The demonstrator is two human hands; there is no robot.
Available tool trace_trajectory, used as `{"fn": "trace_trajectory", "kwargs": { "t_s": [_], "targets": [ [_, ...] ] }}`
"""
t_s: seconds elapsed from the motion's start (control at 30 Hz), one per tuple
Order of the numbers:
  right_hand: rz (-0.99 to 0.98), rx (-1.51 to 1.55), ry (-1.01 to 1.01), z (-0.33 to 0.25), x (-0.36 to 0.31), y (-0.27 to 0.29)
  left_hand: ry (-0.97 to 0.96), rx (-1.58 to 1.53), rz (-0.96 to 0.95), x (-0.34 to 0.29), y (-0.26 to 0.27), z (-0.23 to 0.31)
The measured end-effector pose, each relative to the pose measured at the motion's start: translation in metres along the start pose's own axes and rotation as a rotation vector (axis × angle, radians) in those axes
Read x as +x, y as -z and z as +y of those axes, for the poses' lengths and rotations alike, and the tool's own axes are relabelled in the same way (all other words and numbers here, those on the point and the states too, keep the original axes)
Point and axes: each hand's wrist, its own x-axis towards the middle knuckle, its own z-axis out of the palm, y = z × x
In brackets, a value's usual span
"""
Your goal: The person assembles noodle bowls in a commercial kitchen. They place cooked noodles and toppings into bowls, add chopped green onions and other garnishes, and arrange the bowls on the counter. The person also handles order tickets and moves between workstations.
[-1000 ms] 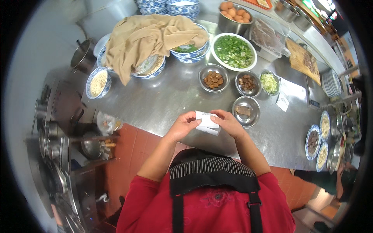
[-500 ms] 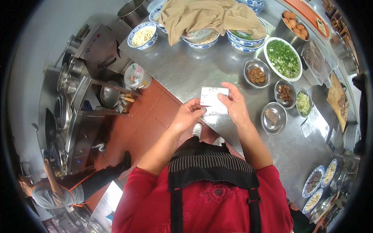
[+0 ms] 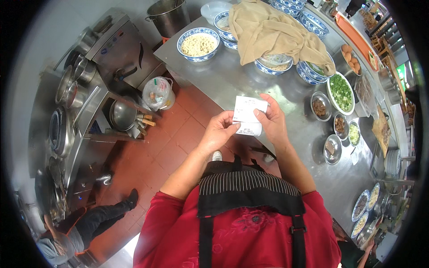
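White paper (image 3: 247, 109), probably light, limp and easily torn, is pinched by the partly closed left hand (image 3: 219, 131) and right hand (image 3: 274, 121), and is best gripped at its edges.

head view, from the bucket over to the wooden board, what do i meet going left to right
Bucket, left hand, paper, right hand, brown chunks, chopped greens, wooden board.

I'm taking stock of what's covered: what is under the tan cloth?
Blue-and-white bowls show beneath the near edge of the tan cloth; whatever lies under its middle is hidden.
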Motion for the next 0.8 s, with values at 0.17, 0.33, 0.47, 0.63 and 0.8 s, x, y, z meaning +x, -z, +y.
{"fn": "trace_trajectory", "kwargs": {
  "t_s": [0.17,0.33,0.47,0.63,0.8],
  "targets": [
    [0.004,-0.024,0.015,0.0,0.016,-0.033,-0.002,-0.019,-0.01,0.007,0.034,0.013],
    [0.0,-0.043,0.006,0.004,0.026,-0.054,-0.007,-0.022,0.034,0.008,0.055,0.017],
    [-0.078,-0.042,-0.014,0.005,0.034,-0.057,-0.034,-0.005,0.074,0.007,0.061,0.016],
    [-0.161,0.056,0.023,0.007,0.048,-0.061,-0.005,0.104,0.172,0.0,0.061,0.021],
    [-0.25,0.146,0.024,0.01,0.063,-0.067,-0.089,0.139,0.285,-0.002,0.06,0.032]
  ]
}}
